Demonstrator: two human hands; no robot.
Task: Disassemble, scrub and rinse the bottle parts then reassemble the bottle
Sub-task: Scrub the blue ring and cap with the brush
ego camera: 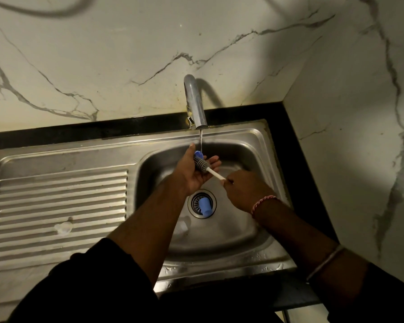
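Stainless steel sink basin [247, 145]: curved chrome tap [194, 106] at its back rim runs a thin stream; a blue cylindrical bottle part [205, 207] lies on the drain, a clear part [63, 227] on the ribbed drainboard to its left. Above the basin, your left hand [196, 170] cups a small blue cap [199, 155] under the stream; your right hand [245, 191] pinches the white handle of a grey bottle brush [202, 164] pressed against that cap.

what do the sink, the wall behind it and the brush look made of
Sink: stainless steel, brushed, going by its grey sheen and pressed drainer ribs.
Wall: marble or marble-look tile, glossy white with grey veins; which one is unclear.
Brush: grey head, probably silicone or sponge, on a white handle that looks plastic.
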